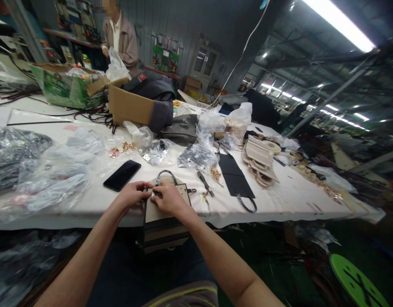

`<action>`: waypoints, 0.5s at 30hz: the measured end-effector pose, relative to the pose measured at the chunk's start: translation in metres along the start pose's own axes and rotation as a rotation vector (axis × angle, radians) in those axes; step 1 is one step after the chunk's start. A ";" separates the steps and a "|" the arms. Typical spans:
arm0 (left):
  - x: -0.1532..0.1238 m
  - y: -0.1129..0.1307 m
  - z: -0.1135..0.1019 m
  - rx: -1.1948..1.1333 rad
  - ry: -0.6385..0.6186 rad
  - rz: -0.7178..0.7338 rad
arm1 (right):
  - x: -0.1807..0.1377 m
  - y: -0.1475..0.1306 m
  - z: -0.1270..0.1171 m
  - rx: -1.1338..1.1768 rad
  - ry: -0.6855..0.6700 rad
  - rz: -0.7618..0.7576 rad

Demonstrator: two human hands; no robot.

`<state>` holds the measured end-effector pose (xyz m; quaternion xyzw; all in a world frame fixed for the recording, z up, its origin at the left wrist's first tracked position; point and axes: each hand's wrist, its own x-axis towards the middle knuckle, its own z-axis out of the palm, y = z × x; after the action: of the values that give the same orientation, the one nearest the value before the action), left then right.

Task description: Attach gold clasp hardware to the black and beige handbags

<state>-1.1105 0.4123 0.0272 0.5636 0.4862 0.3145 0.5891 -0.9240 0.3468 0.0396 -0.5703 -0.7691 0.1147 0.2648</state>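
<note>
A beige and black handbag piece (pixel 164 215) lies at the table's front edge, its lower part hanging over my lap. It has a curved dark handle (pixel 166 172) at its far end and a small strap with metal (pixel 191 190) at its right side. My left hand (pixel 135 194) is closed at the upper left corner of the beige panel, fingertips against it. Beside it, my right hand (pixel 170 198) lies over the panel, fingers pinched near the handle's left end. Whatever sits between those fingertips is too small and covered to name.
A black phone (pixel 122 175) lies left of the hands. To the right are a dark hand tool (pixel 205 183), gold hardware (pixel 215 172), a black bag panel (pixel 235 175) and stacked beige panels (pixel 259 157). Plastic bags and a cardboard box (pixel 130 104) stand behind; a person (pixel 121 38) stands beyond.
</note>
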 end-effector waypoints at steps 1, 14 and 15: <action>0.000 0.000 0.000 -0.005 0.004 -0.012 | 0.000 -0.001 0.000 -0.004 0.001 0.009; -0.002 0.006 -0.003 -0.001 -0.079 0.013 | -0.013 0.004 -0.040 0.040 0.078 0.055; -0.001 0.005 -0.001 0.008 -0.053 0.005 | -0.020 0.003 -0.042 -0.004 0.059 0.093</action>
<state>-1.1112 0.4125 0.0323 0.5754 0.4703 0.2986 0.5988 -0.8955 0.3239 0.0675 -0.6090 -0.7338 0.1085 0.2808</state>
